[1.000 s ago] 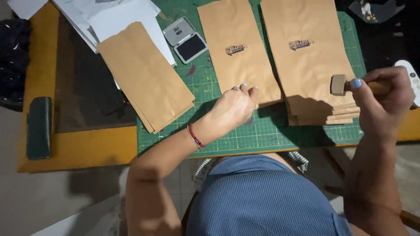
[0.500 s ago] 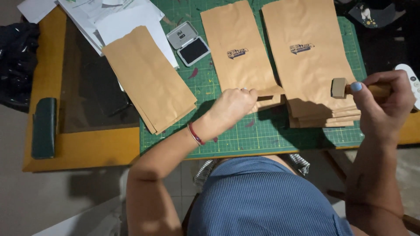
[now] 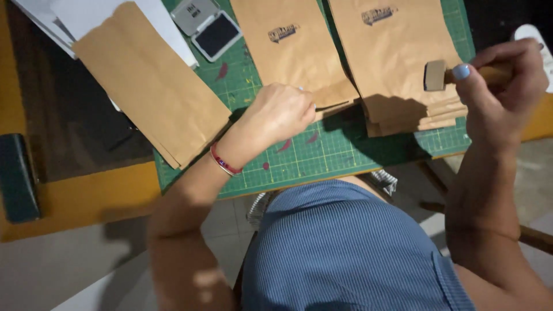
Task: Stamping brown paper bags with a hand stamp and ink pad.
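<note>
My left hand (image 3: 279, 112) pinches the near edge of a brown paper bag (image 3: 291, 49) that lies in the middle of the green cutting mat (image 3: 322, 158) and bears a dark stamped mark. My right hand (image 3: 501, 80) is shut on a wooden-handled rubber stamp (image 3: 438, 75), held just above the near end of a stack of stamped brown bags (image 3: 397, 57) on the right. An open ink pad (image 3: 216, 34) sits at the back of the mat.
A pile of unmarked brown bags (image 3: 152, 89) lies at the left, overlapping white papers (image 3: 86, 14). The yellow table (image 3: 75, 201) holds a dark green case (image 3: 17, 178) at its left edge. A white object (image 3: 536, 37) is at far right.
My left hand has moved right to the middle bag and taken hold of its near edge, lifting it a little. The view has shifted closer. My right hand still holds the stamp.
</note>
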